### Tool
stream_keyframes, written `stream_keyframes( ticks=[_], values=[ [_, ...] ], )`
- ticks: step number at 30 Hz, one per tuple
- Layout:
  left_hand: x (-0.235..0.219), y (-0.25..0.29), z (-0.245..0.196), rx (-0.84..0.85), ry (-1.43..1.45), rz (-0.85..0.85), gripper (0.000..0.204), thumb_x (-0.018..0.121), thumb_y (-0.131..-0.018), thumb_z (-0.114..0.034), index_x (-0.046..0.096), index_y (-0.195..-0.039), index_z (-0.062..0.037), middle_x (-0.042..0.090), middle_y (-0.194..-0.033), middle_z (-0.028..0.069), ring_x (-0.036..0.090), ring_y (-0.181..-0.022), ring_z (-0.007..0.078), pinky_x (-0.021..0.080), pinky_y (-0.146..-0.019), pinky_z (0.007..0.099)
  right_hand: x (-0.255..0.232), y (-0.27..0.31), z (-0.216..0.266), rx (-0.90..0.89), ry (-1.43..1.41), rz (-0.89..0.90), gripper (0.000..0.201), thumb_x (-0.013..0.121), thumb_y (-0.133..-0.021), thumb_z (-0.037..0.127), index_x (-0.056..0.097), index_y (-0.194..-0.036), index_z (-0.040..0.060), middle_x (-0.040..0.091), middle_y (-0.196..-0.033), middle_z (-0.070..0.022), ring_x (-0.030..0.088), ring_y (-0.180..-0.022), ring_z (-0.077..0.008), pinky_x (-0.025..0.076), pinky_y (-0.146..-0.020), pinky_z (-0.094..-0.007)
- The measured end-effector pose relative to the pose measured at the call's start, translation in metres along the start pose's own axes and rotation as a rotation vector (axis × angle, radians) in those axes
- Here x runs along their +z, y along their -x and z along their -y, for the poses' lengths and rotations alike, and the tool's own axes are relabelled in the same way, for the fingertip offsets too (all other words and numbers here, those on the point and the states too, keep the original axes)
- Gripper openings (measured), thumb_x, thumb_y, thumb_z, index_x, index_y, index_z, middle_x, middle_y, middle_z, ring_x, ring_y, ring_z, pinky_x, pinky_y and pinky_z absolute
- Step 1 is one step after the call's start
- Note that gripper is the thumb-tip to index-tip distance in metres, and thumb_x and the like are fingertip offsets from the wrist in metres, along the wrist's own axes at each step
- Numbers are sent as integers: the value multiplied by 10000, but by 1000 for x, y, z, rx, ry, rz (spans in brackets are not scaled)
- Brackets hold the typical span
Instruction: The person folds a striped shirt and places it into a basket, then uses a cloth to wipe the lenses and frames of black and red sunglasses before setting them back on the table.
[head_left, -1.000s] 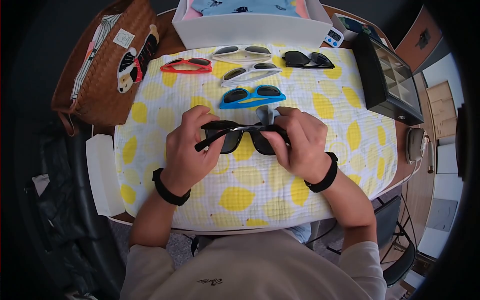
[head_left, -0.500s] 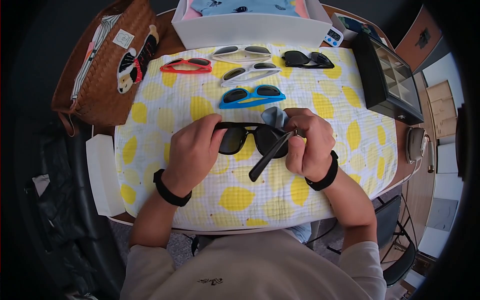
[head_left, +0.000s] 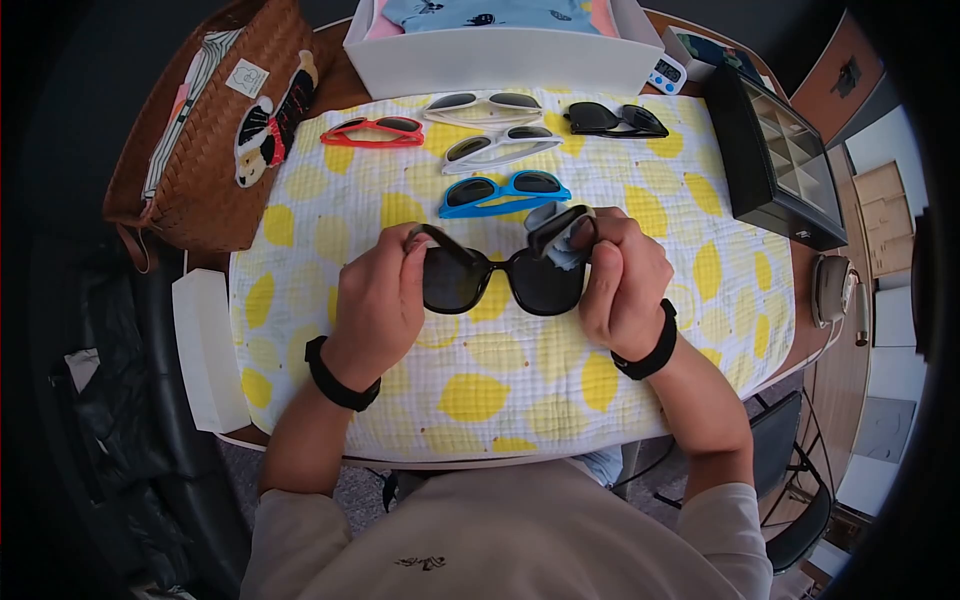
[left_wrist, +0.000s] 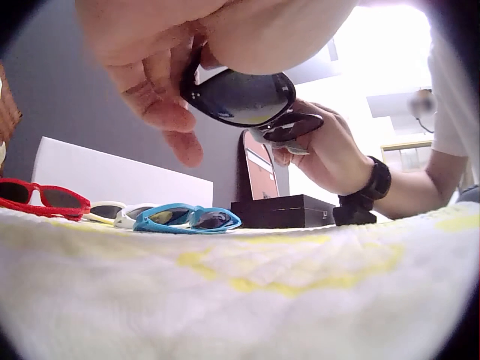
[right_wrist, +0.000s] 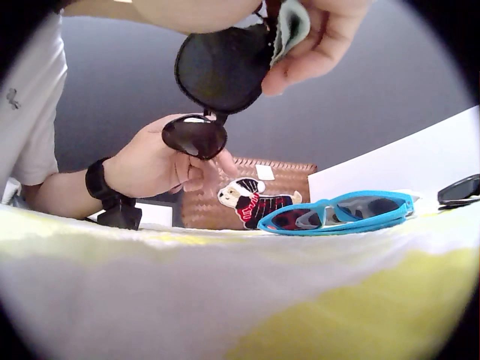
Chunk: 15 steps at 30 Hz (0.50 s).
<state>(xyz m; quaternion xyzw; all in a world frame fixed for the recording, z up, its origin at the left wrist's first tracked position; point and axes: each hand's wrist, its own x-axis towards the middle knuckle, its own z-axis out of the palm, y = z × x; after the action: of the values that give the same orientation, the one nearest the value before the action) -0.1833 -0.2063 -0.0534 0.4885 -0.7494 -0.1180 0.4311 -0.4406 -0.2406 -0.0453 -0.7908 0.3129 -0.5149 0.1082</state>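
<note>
Black sunglasses are held up over the lemon-print cloth by both hands, lenses side by side. My left hand pinches them at the left end, thumb and fingers around the hinge and temple. At the other end my right hand grips the frame together with a small grey-blue wiping cloth, which hangs behind the right lens. In the right wrist view the wiping cloth is bunched between the fingers beside the lens. Blue sunglasses lie just beyond the hands.
Red sunglasses, two white pairs and another black pair lie farther back. A white box stands behind, a woven basket at left, a black compartment case at right. A white box sits at the left edge.
The temples, earlier folded across the lenses, have been swung about; the right one pointed toward the body half a second ago and now does not. The right hand's wiping cloth has shifted behind the right lens.
</note>
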Motion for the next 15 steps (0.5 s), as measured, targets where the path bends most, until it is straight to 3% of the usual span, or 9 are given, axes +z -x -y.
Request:
stream_keyframes(
  ticks=[5,7,9,10,12,15],
  values=[
    [-5,5,-1,6,-30,-86,137,556,-1064,-27,657,-1146,19,731,-907,145,705,-684,260,542,-621,345,3,-3,1,71,31,41,85,577,-1003,-28,580,-1088,-23,691,-866,-167,646,-624,-299,502,-576,-370],
    [-6,4,-3,28,-50,-96,143,530,-1069,-18,647,-1134,34,747,-955,152,721,-716,264,561,-655,326,8,-3,-2,33,58,16,131,600,-978,-61,570,-1099,-20,684,-849,-160,655,-621,-304,505,-569,-384],
    [-4,5,3,177,-66,-211,132,517,-1073,-8,621,-1131,50,758,-1015,167,739,-766,273,584,-712,312,10,-2,-3,72,62,59,161,628,-967,-71,559,-1103,-21,683,-851,-155,668,-625,-303,505,-558,-395],
    [-6,7,2,177,-66,-211,132,517,-1073,-8,621,-1131,50,758,-1015,167,739,-766,273,584,-712,312,10,-6,-2,46,93,52,187,654,-961,-72,553,-1108,-18,678,-834,-148,673,-618,-290,503,-544,-388],
    [-10,13,-3,50,35,-105,146,416,-1100,-31,538,-1145,36,731,-1139,209,726,-965,278,569,-891,358,13,-6,-3,47,91,37,200,666,-956,-77,555,-1111,-15,678,-825,-143,672,-615,-287,502,-542,-378],
    [-8,11,1,146,115,-124,114,399,-1108,-46,478,-1142,29,719,-1129,251,723,-978,300,576,-879,371,13,-5,-2,62,84,15,220,678,-947,-92,561,-1115,-12,678,-813,-140,674,-613,-279,505,-546,-357]
  ],
)
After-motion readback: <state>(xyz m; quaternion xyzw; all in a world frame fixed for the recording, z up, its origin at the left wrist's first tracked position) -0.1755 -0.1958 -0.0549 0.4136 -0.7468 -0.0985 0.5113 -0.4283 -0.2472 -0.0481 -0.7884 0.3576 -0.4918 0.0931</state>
